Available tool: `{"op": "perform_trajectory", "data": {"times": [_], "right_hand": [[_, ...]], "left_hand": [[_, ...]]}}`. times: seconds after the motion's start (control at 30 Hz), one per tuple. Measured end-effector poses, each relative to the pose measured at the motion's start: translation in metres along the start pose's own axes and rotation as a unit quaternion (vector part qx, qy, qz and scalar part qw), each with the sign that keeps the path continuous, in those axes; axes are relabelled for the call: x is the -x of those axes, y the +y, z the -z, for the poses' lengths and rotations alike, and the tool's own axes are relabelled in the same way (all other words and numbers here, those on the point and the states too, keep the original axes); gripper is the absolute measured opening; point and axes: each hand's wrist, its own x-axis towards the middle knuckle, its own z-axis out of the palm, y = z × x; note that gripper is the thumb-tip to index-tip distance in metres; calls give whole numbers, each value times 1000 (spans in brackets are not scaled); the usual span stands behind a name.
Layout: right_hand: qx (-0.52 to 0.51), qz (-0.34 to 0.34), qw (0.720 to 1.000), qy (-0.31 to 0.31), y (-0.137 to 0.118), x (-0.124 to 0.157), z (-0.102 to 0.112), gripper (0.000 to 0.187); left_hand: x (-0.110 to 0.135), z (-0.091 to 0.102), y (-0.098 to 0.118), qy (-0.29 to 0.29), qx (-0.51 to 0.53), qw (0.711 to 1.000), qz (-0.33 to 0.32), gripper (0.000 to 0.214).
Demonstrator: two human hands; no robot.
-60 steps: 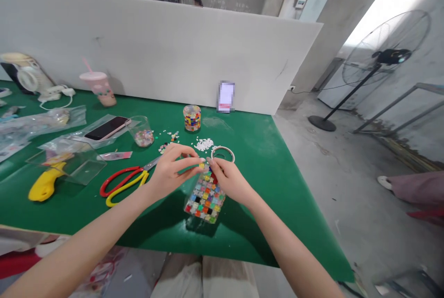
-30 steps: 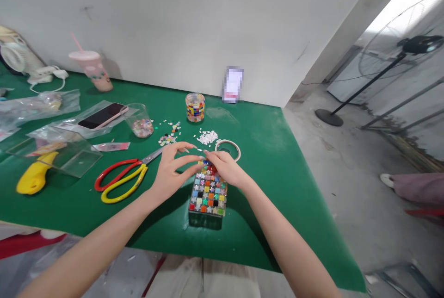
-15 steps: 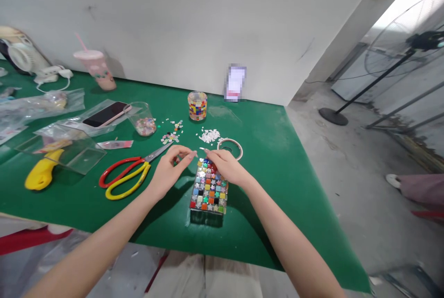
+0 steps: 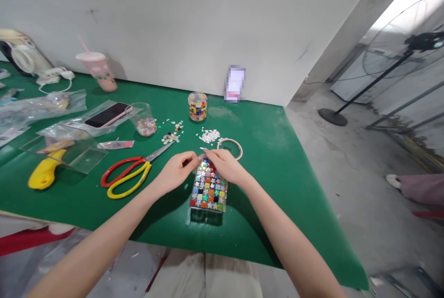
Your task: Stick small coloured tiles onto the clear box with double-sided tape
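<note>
A small clear box point(image 4: 207, 191) covered with colorful square and star-shaped tiles lies on the green table in front of me. My left hand point(image 4: 180, 168) is closed, its thumb and index finger pinched together at the far end of the box. My right hand point(image 4: 225, 164) curves over the far right corner of the box, fingers closed, its fingertips meeting those of my left. A tiny white bit shows at the right fingertips; what either pinch holds is too small to name. Just beyond are a pile of white pieces point(image 4: 210, 136) and a tape roll point(image 4: 240, 151).
Red-and-yellow-handled scissors point(image 4: 130, 175) lie left of my left hand. Further left are a yellow tool point(image 4: 43, 175), a clear box, a tilted cup of beads point(image 4: 146, 127) and a phone point(image 4: 107, 115). Behind stand a mosaic jar point(image 4: 197, 107) and a pink cup point(image 4: 99, 71).
My left hand has moved right, its fingertips closing from a small gap to meet my right fingertips at the box's far end. My right hand has stayed nearly still.
</note>
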Motion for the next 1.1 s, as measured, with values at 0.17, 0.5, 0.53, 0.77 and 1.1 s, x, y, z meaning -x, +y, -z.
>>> {"op": "perform_trajectory", "data": {"times": [0.17, 0.5, 0.53, 0.77, 1.1], "right_hand": [[17, -1, 1000, 7, -4, 1, 1, 42], [45, -4, 999, 27, -5, -1, -3, 44], [46, -3, 999, 28, -5, -1, -3, 44], [33, 2, 999, 17, -3, 0, -2, 46], [16, 3, 1000, 16, -1, -1, -3, 48]], "left_hand": [[3, -5, 2, 12, 14, 1000, 21, 40], [6, -19, 2, 74, 3, 996, 39, 38], [6, -19, 4, 77, 4, 996, 39, 38], [6, -9, -1, 16, 57, 996, 63, 42], [8, -5, -2, -45, 124, 986, 100, 53]]}}
